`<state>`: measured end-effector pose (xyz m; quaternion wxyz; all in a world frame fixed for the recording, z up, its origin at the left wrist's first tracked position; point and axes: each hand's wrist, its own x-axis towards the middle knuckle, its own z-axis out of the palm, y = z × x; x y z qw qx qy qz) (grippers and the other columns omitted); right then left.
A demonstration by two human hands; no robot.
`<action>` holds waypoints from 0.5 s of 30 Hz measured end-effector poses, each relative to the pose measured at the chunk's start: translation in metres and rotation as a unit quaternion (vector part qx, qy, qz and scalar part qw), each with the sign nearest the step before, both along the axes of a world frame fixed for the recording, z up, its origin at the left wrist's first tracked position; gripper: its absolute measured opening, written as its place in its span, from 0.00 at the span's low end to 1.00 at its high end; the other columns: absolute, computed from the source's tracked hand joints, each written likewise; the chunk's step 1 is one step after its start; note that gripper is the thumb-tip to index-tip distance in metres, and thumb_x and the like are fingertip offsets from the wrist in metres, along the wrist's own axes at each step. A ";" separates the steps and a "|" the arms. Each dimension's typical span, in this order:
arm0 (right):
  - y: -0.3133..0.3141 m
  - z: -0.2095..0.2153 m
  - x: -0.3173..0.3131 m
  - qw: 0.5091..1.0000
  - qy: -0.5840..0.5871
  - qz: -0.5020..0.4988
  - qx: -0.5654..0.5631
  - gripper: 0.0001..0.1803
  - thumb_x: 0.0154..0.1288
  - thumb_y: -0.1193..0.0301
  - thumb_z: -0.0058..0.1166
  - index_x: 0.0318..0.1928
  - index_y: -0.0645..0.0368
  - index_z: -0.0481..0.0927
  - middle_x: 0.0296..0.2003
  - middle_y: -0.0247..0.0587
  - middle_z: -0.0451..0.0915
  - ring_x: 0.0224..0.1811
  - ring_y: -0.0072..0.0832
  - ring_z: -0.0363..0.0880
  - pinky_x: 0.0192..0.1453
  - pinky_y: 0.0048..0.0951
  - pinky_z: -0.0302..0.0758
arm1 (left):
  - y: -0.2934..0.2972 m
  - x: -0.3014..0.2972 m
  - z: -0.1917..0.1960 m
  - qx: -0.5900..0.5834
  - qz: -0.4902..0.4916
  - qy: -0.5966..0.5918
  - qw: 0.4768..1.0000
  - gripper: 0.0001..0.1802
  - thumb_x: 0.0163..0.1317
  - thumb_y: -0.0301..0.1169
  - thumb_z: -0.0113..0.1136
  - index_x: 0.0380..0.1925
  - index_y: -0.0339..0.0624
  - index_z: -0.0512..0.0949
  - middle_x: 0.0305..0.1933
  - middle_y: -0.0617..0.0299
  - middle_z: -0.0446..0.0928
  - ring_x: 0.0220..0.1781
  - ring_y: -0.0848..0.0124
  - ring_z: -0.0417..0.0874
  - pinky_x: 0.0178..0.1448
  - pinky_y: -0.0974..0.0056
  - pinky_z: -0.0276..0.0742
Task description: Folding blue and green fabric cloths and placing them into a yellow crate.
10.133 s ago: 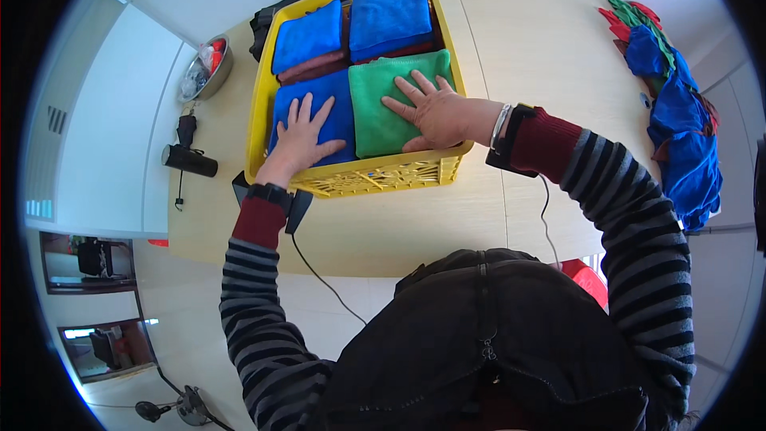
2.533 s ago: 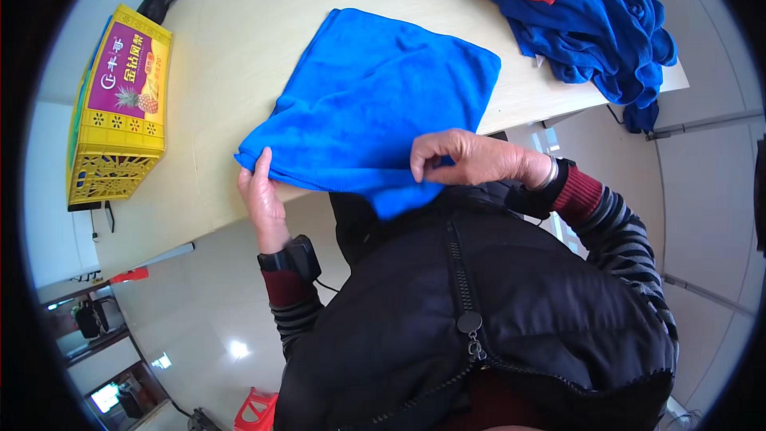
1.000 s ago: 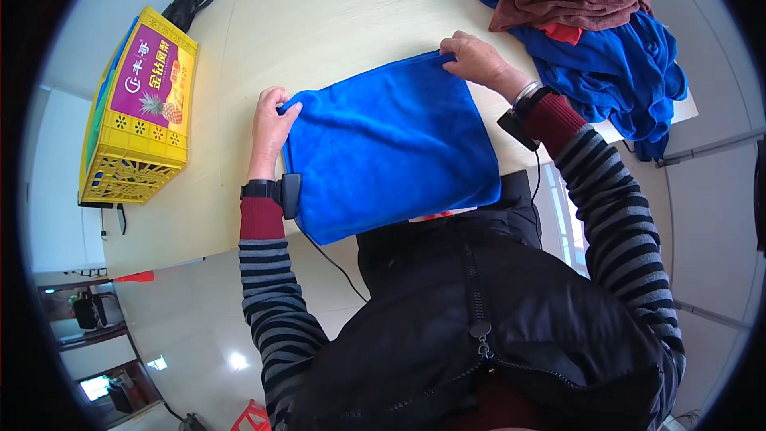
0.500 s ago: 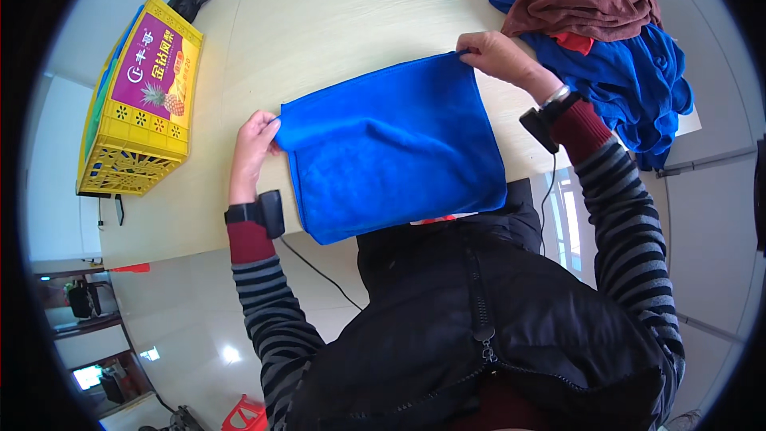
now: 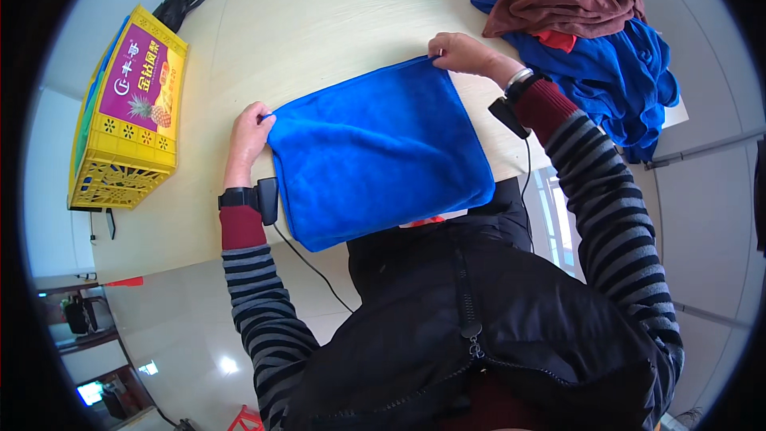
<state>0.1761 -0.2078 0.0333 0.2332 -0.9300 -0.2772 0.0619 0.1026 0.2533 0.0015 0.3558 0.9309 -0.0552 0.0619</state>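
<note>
A blue towel (image 5: 375, 160) is spread as a rough rectangle over the near edge of the table, its lower part hanging toward my lap. Soft wrinkles run across its middle. My left hand (image 5: 249, 134) pinches the far left corner between thumb and fingers. At the far right corner, my right hand (image 5: 463, 56) grips the cloth in closed fingers. The far edge is stretched between the two hands, slanting up to the right. Both wrists wear black straps with small black boxes and cables.
On the pale table (image 5: 319, 24), a pile of blue, brown and red cloths (image 5: 590, 72) lies at the far right. A yellow plastic crate (image 5: 128, 160) with a printed panel stands at the left. Behind it rests a black bag (image 5: 177, 8). A cable (image 5: 315, 267) trails from my left wrist.
The towel's far left corner is now drawn straight, where its edge was folded over before. Both hands still hold the corners. The whole view has shifted slightly.
</note>
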 end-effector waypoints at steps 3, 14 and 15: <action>0.002 0.000 0.002 1.000 0.015 0.000 0.022 0.11 0.59 0.71 0.55 0.41 0.59 0.83 0.42 0.45 0.83 0.43 0.39 0.82 0.50 0.34 0.78 | -0.006 -0.004 0.013 -0.026 -0.002 0.012 1.000 0.08 0.60 0.24 0.63 0.28 0.36 0.73 0.25 0.65 0.71 0.29 0.77 0.70 0.34 0.67 0.70; -0.026 0.043 -0.028 0.984 0.017 -0.036 0.175 0.10 0.64 0.71 0.58 0.44 0.58 0.84 0.37 0.41 0.84 0.37 0.31 0.82 0.46 0.29 0.80 | 0.011 -0.051 0.076 -0.095 -0.030 0.024 0.995 0.07 0.64 0.22 0.60 0.31 0.40 0.70 0.31 0.70 0.69 0.33 0.81 0.69 0.38 0.71 0.69; -0.034 0.058 -0.037 0.978 -0.032 -0.011 0.205 0.09 0.65 0.70 0.58 0.45 0.58 0.84 0.36 0.39 0.84 0.36 0.29 0.81 0.45 0.28 0.79 | 0.009 -0.061 0.097 -0.108 -0.051 0.016 0.993 0.07 0.65 0.22 0.60 0.32 0.40 0.70 0.33 0.69 0.70 0.35 0.81 0.69 0.40 0.71 0.69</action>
